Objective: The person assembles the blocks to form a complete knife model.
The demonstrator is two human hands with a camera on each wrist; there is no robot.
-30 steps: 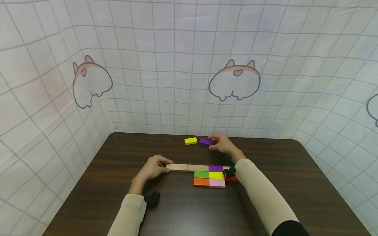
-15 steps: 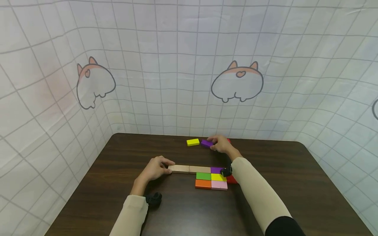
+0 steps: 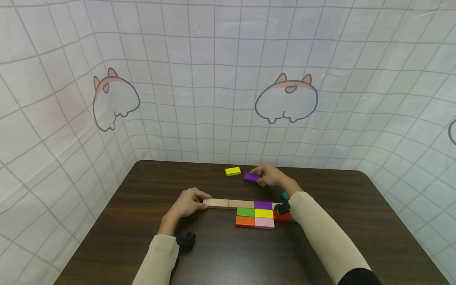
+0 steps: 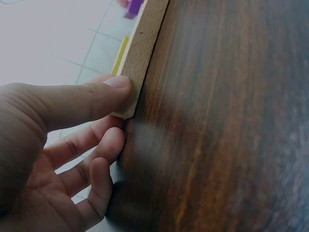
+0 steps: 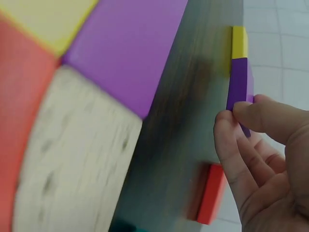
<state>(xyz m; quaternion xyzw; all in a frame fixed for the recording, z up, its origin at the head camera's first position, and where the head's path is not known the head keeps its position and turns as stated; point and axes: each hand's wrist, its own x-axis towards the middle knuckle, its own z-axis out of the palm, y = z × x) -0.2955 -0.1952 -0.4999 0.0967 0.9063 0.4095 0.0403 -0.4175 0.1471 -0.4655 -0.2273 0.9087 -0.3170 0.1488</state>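
Note:
My left hand (image 3: 189, 202) pinches the left end of a plain wooden block (image 3: 216, 203), with the thumb on its near side in the left wrist view. That block lies end to end with a second plain block (image 3: 241, 204). Toward the back of the table my right hand (image 3: 269, 175) holds a purple block (image 3: 251, 177) by its right end, between thumb and fingers in the right wrist view. A second purple block (image 3: 263, 205) continues the row. Below the row sit green (image 3: 246, 212), yellow (image 3: 264, 213), orange (image 3: 245, 221) and pink (image 3: 265, 223) blocks, flush together.
A loose yellow block (image 3: 233, 171) lies at the back edge. One red block (image 5: 211, 193) stands near my right hand. Another red block (image 3: 282, 216) and a teal block (image 3: 285, 196) are partly hidden by my right arm. A grid-patterned curtain (image 3: 199, 118) hangs behind the dark table (image 3: 142, 186).
My right hand has closed its fingers on the purple block and drawn it slightly toward me, farther from the yellow one. My left hand keeps its place on the wooden block.

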